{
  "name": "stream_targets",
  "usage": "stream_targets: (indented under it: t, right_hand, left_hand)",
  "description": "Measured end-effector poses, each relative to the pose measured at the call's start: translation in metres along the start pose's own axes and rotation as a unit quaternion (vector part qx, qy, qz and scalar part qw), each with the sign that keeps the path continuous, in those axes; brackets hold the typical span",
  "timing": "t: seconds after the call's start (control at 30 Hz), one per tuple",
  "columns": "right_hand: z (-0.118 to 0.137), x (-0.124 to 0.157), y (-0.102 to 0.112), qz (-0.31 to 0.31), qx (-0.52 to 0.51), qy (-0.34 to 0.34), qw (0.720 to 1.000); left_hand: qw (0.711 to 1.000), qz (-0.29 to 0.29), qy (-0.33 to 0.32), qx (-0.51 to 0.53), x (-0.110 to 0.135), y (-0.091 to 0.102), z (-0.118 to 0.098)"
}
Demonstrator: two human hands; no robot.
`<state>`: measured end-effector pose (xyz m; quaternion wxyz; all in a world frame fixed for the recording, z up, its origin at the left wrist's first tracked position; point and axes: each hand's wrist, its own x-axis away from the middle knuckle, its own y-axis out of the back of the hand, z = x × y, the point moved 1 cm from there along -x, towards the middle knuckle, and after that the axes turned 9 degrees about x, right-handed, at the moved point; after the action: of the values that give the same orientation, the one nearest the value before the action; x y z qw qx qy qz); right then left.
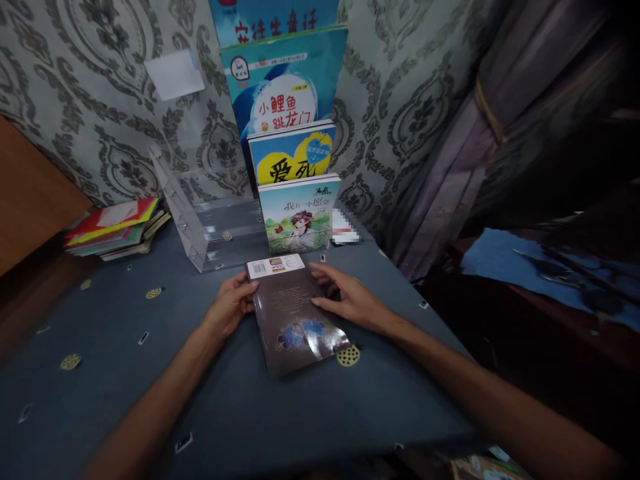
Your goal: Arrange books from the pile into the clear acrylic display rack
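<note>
A dark brown book (295, 320) lies in front of me with its back cover up, a white barcode strip along its far edge and a blue picture near the other end. Its left edge is in the grip of my left hand (233, 303), thumb on the cover and fingers at the side, partly hidden. On the right edge, my right hand (350, 297) rests its thumb on the cover while its other fingers curl by the far corner. Just beyond stands a clear acrylic rack (185, 213) holding a green picture book (300, 223) at the front.
Behind it rise a yellow-and-blue book (293, 153), a teal book (287, 80) and a blue book (280, 17), stepped upward. A stack of books (117, 227) sits at the left by the wall. The patterned tablecloth (115, 373) ends at the right, beside a curtain (450, 153).
</note>
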<state>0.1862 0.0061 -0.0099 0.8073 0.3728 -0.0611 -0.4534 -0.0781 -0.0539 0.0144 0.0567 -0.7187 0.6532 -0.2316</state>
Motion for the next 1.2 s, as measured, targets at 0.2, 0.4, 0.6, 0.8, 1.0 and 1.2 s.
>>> stream_targets:
  t: [0.2, 0.4, 0.6, 0.8, 1.0, 1.2]
  right_hand:
    - [0.011, -0.007, 0.015, 0.072, -0.184, -0.074, 0.977]
    - [0.043, -0.009, 0.047, -0.011, -0.203, -0.005, 0.979]
    - [0.020, -0.006, 0.024, -0.064, -0.127, 0.091, 0.986]
    - [-0.003, -0.005, -0.003, -0.035, 0.020, 0.127, 0.991]
    - [-0.001, -0.014, -0.004, -0.001, 0.103, 0.148, 0.984]
    - [-0.004, -0.014, -0.011, -0.034, 0.162, 0.130, 0.978]
  left_hand:
    - [0.989, 0.050, -0.122, -0.073, 0.018, -0.014, -0.031]
    - [0.915, 0.078, -0.338, -0.208, 0.051, -0.025, -0.069]
    - [0.843, 0.186, -0.321, -0.391, 0.061, -0.008, -0.055]
    - [0.745, 0.254, -0.313, -0.532, 0.046, 0.018, -0.003]
    - [0.667, 0.284, -0.286, -0.627, 0.046, 0.014, 0.002]
    - [0.655, 0.286, -0.247, -0.654, 0.051, 0.008, -0.010]
